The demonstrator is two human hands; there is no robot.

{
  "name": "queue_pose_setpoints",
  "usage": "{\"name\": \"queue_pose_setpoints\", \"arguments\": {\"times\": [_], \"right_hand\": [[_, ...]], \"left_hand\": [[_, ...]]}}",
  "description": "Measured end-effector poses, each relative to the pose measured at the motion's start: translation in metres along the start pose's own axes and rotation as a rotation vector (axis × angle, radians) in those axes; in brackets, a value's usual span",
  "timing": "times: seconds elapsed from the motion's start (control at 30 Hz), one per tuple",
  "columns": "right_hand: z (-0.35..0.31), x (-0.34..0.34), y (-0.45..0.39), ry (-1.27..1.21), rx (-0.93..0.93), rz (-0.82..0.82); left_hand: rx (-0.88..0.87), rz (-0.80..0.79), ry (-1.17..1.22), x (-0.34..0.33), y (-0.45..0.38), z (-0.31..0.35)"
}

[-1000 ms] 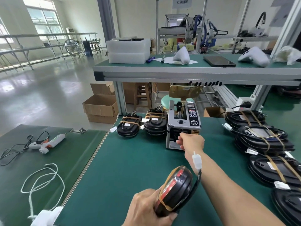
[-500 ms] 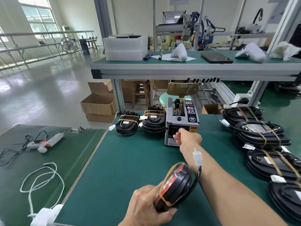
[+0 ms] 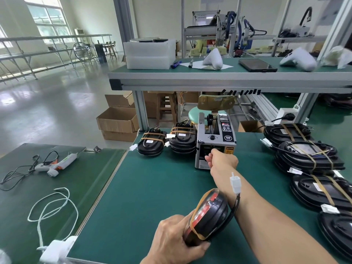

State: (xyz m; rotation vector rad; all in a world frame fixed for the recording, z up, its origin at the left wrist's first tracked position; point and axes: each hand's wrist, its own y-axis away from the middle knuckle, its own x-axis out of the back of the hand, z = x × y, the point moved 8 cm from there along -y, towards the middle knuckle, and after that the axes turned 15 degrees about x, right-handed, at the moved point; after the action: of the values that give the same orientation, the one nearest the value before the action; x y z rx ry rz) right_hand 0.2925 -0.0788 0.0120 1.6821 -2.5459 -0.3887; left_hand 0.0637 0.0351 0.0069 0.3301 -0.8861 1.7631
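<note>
Factory assembly floor: green-matted workbenches (image 3: pixel 152 187), aluminium-frame racking (image 3: pixel 209 80), stacked bundled black units (image 3: pixel 308 157), cardboard cartons (image 3: pixel 118 121).

The main workbench (image 3: pixel 152 187) carries a green mat. At its far edge stands a tape dispenser (image 3: pixel 215 138), upright, outlet facing the near side. Just left of it sit two stacks of black banded units (image 3: pixel 182 139), side by side. A row of larger black banded units (image 3: pixel 308 155) runs along the right edge, overlapping one another. The lower side table (image 3: pixel 85 187), butted against the left edge, holds a glue gun (image 3: pixel 57 164) with its black cable, a looped white cord (image 3: pixel 53 206) and a white plug (image 3: pixel 57 248). The upper shelf (image 3: pixel 209 80) bears white foam trays (image 3: pixel 150 54), a tablet (image 3: pixel 257 65) and two white housings (image 3: pixel 212 58).
</note>
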Motion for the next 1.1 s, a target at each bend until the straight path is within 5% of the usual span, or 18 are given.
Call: {"name": "queue_pose_setpoints", "arguments": {"times": [0.47,0.7,0.9,1.1], "right_hand": [[0.004,0.003,-0.007,0.012,0.039,0.024],[-0.002,0.058,0.024,-0.138,0.097,-0.250],[-0.077,0.138,0.090,-0.280,0.456,-0.465],[-0.102,0.129,0.165,0.194,0.827,-0.817]], "left_hand": [[-0.006,0.003,-0.009,0.004,-0.001,0.006],[-0.008,0.000,-0.007,0.003,0.000,0.005],[-0.020,0.042,-0.026,0.005,0.001,0.005],[-0.025,0.060,-0.055,0.003,0.003,0.005]]}}
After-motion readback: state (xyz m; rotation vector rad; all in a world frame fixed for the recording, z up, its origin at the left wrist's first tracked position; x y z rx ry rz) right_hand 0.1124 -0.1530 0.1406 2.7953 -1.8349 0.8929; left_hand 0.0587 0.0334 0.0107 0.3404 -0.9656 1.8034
